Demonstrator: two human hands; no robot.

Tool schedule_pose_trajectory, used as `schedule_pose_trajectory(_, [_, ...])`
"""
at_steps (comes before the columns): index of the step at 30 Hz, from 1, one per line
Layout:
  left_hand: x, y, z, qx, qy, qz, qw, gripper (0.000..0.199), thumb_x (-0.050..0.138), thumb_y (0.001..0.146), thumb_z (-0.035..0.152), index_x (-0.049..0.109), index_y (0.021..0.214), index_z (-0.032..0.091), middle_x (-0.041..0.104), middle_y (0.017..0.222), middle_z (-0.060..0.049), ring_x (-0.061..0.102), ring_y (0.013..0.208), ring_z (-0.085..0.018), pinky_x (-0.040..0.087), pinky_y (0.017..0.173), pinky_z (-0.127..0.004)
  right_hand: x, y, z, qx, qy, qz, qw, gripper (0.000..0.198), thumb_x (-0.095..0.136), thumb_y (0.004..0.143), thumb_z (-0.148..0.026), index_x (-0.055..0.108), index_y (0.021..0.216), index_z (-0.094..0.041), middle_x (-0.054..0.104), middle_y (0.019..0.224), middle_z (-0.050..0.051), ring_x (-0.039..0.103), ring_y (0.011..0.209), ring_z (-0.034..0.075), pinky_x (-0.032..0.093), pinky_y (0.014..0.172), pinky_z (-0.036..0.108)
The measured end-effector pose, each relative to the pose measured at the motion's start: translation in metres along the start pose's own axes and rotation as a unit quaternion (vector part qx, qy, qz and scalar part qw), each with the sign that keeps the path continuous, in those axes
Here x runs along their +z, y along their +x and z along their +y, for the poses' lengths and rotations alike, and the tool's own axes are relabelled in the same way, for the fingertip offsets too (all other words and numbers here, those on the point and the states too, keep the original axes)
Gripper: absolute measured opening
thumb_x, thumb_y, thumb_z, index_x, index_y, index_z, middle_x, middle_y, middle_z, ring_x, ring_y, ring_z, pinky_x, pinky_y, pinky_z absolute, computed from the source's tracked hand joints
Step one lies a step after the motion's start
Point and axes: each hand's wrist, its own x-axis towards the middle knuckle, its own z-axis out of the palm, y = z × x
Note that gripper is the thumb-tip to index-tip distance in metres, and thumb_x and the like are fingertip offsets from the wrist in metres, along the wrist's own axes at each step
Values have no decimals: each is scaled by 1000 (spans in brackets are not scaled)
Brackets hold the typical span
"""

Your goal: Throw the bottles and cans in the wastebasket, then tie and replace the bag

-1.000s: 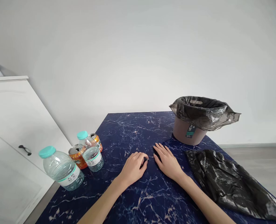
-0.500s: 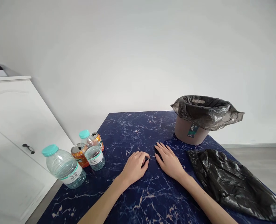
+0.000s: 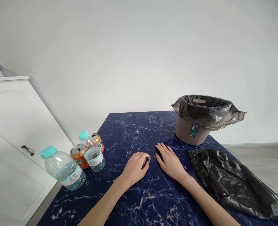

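My left hand (image 3: pixel 136 167) rests on the dark blue marbled table (image 3: pixel 134 131), fingers loosely curled and the thumb apart from them, with nothing seen in it. To its right, my right hand (image 3: pixel 170 161) lies palm down and flat, fingers stretched out, holding nothing. Left of my hands stand two clear water bottles with turquoise caps, a nearer bottle (image 3: pixel 69 175) and a smaller-looking bottle (image 3: pixel 95 158). Beside them are two orange drink cans, one can (image 3: pixel 79 156) between the bottles and another can (image 3: pixel 100 142) partly hidden behind the farther bottle.
A brown-grey trash bin (image 3: pixel 183 131) lined with a black plastic bag (image 3: pixel 207 114) stands at the table's back right. Nearer, a crumpled black plastic bag (image 3: pixel 233 185) lies along the right edge. A white cabinet (image 3: pixel 14 131) is at the left, and a pale wall rises behind.
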Motion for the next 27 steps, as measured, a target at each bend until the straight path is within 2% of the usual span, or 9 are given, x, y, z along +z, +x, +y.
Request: schedule_pose_trajectory(27, [0,-1,0,-5,2,-8,1000,13,57,101,16,62,110,24,68,89,-2,64,87,-22,49,83,-36,0,0,0,-6,-1,-1,1000,51,36,110,-38,56,152,-17,52,161,10,43,154,28,34,128,52])
